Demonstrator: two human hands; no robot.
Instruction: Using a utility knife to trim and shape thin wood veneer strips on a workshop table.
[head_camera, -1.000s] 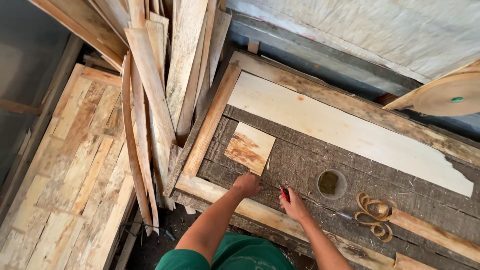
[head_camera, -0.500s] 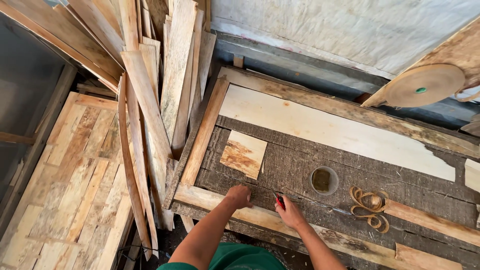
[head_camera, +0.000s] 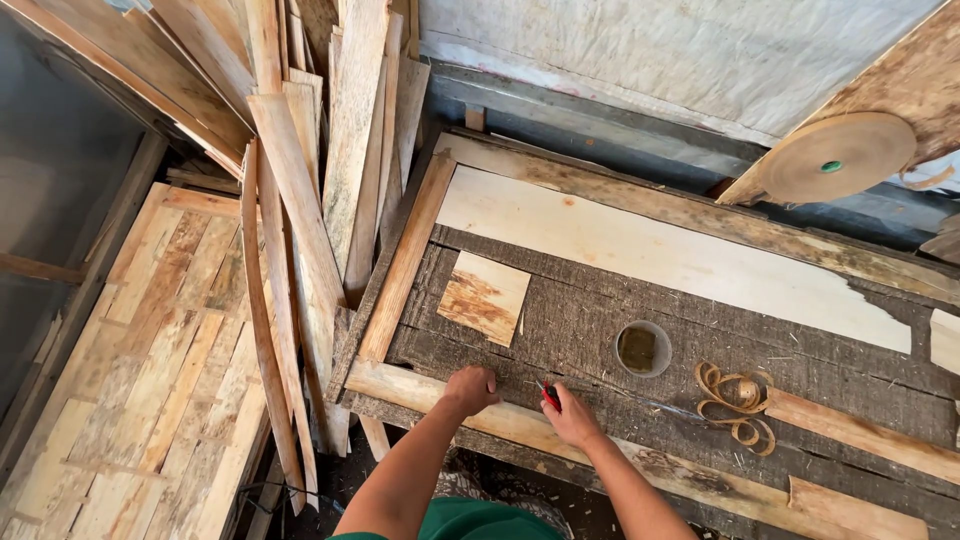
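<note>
My left hand (head_camera: 471, 388) presses down on the near edge of a dark, rough wooden worktable (head_camera: 600, 320), fingers curled against the surface. Just to its right, my right hand (head_camera: 572, 414) is closed around a small red-handled tool (head_camera: 550, 395) whose tip touches the table. A small square piece of veneer (head_camera: 486, 296) lies a little beyond both hands. A long pale veneer sheet (head_camera: 650, 250) lies across the far side of the table.
A round hole with a cup (head_camera: 640, 349) sits in the table right of my hands, and a curl of veneer tape (head_camera: 732, 396) lies beyond it. Leaning boards (head_camera: 300, 200) stand at the left. Patchwork veneer sheets (head_camera: 140, 360) lie lower left. A tape roll (head_camera: 835, 155) sits upper right.
The view has shifted a little, so the table sits lower and further right in frame. Both hands stay at the table's near edge, close together, the right still on the red tool.
</note>
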